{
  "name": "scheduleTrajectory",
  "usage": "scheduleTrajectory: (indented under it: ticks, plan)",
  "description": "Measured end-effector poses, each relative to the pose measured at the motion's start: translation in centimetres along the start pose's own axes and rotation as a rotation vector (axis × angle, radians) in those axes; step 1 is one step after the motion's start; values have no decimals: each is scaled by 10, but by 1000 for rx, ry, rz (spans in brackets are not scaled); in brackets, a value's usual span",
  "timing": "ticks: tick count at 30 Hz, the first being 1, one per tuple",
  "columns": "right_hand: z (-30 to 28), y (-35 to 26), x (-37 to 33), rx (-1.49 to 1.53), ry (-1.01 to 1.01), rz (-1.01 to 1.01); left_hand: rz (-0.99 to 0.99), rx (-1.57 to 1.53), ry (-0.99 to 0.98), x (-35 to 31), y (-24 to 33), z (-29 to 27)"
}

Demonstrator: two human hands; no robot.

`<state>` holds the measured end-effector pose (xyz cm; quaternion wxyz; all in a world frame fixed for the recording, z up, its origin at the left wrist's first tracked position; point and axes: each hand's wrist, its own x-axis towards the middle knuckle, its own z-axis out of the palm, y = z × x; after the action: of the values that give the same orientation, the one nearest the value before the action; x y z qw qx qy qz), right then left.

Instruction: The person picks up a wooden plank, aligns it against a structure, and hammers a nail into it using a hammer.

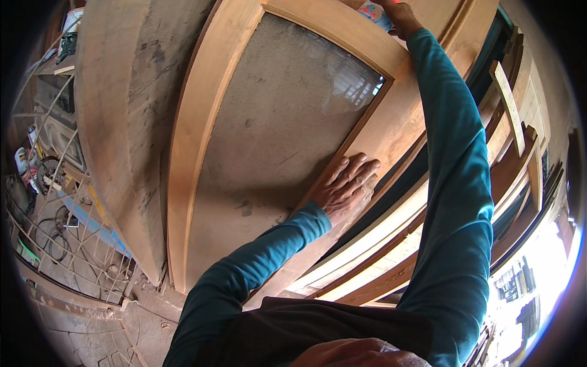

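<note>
A pale wooden frame point(194, 153) surrounds a glass pane point(269, 104), like a door or window, and stretches away in front of me. Brown dust or a brown surface shows in or behind the glass, and light reflects at its upper right. My left hand point(347, 189) lies flat on the right-hand rail, fingers spread, holding nothing. At the top edge of the view my right hand point(403, 19) is closed around a white container with blue and red marks point(375, 14). The picture's edge cuts off part of that container and hand.
On the left, a large brown board point(116, 110) stands beside the frame. Several wooden planks point(391, 229) lean along the right. A wire grille point(73, 244) with cables and a white bottle point(21, 160) behind it fills the lower left. Bright daylight enters at lower right.
</note>
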<state>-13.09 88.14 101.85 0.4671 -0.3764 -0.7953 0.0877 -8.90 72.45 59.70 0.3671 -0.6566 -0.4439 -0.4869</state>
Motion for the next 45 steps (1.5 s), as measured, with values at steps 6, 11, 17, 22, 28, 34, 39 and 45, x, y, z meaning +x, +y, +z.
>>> scheduleTrajectory:
  ticks: [6,11,17,22,28,34,39,45]
  plan:
    - [9,-11,1,-80,114,-216,8,23,-46,-3,-1,0]
    - [1,-12,-3,-81,22,-204,-4,-53,45,1,3,4]
    - [4,-29,-26,-161,25,-190,0,-67,34,-3,-4,6]
    - [7,-19,-11,-44,280,-227,10,-46,40,-2,-3,8]
    - [-4,-7,15,-127,381,-231,15,-23,-53,-5,4,8]
    - [-56,-40,-32,-119,539,-618,-32,-126,-15,0,5,2]
    - [-53,-35,-272,232,552,-1005,7,-100,80,-33,-2,-38]
    - [-18,65,-453,775,367,-889,-700,-40,-614,-284,108,-92]
